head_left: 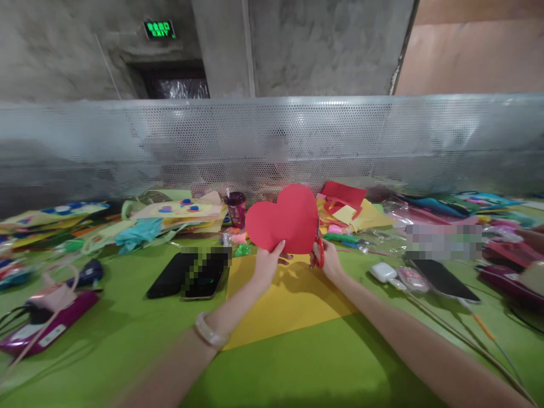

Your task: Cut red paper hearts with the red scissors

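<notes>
The left hand (268, 263) pinches the lower edge of a red paper heart (284, 221), holding it up above the far edge of a yellow sheet (272, 309) on the green bench (127, 362). The right hand (330, 262) grips red-handled scissors (320, 255) at the heart's right side; whether the blades are parted is hard to tell. A cup (236, 208) stands toward the bench's far edge.

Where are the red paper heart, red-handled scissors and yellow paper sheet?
Red paper heart (283, 222), head view: middle of its face.
Red-handled scissors (321, 253), head view: red handle.
Yellow paper sheet (289, 303), head view: bare middle.
</notes>
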The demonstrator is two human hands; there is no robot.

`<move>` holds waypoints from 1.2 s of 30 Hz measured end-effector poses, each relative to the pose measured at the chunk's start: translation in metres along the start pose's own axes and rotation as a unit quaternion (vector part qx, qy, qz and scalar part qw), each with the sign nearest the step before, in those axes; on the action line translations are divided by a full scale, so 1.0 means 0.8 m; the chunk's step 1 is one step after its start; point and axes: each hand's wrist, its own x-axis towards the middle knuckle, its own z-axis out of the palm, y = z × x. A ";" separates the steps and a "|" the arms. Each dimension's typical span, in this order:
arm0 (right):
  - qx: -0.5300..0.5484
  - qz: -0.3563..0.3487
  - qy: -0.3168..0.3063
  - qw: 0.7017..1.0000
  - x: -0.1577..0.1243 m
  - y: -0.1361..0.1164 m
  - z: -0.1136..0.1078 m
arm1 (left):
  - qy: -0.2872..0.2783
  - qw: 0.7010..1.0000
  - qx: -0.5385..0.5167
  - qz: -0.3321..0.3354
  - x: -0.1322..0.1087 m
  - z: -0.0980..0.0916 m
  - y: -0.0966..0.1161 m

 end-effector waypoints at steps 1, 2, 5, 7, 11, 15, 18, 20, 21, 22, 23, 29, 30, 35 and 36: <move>-0.001 0.000 0.001 1.000 0.000 0.000 0.000 | 0.001 1.000 0.000 0.000 0.000 0.000 -0.001; -0.003 0.001 0.001 1.000 0.000 0.000 0.000 | 0.002 1.000 -0.001 0.000 0.001 0.000 -0.001; -0.007 0.002 0.003 1.000 -0.001 -0.002 0.000 | 0.002 1.000 -0.002 0.000 0.002 0.000 -0.002; -0.008 0.003 0.003 1.000 -0.001 -0.004 0.000 | 0.001 1.000 -0.001 0.000 0.002 -0.001 -0.003; -0.004 0.005 0.005 1.000 -0.002 -0.004 0.001 | 0.001 1.000 0.001 -0.001 0.002 -0.001 -0.002; 0.003 0.009 0.006 1.000 -0.001 -0.003 0.001 | -0.001 1.000 0.002 0.001 0.003 -0.001 -0.003; 0.007 0.010 0.006 1.000 -0.001 -0.004 0.001 | -0.004 1.000 0.002 0.004 0.003 -0.001 -0.003; 0.010 0.009 0.007 1.000 -0.001 -0.004 0.001 | -0.004 1.000 0.003 0.004 0.003 -0.001 -0.004; 0.012 0.009 0.008 1.000 -0.002 -0.004 0.001 | -0.004 1.000 0.003 0.004 0.003 -0.001 -0.004; 0.013 0.009 0.008 1.000 -0.002 -0.004 0.001 | -0.003 1.000 0.003 0.004 0.003 -0.001 -0.004; 0.015 0.009 0.008 1.000 -0.001 -0.003 0.001 | -0.002 1.000 0.003 0.004 0.003 -0.001 -0.004; 0.024 0.019 0.008 0.999 0.000 -0.001 0.001 | -0.001 1.000 0.008 -0.003 0.004 -0.002 -0.005; 0.024 0.022 0.007 0.999 0.001 -0.001 0.001 | -0.002 1.000 0.008 -0.004 0.004 -0.003 -0.005; 0.022 0.021 0.001 1.000 0.003 0.002 0.001 | -0.006 1.000 0.010 -0.002 0.006 -0.003 -0.008; 0.023 0.019 0.000 1.000 0.004 0.003 0.001 | -0.007 1.000 0.011 0.000 0.007 -0.003 -0.008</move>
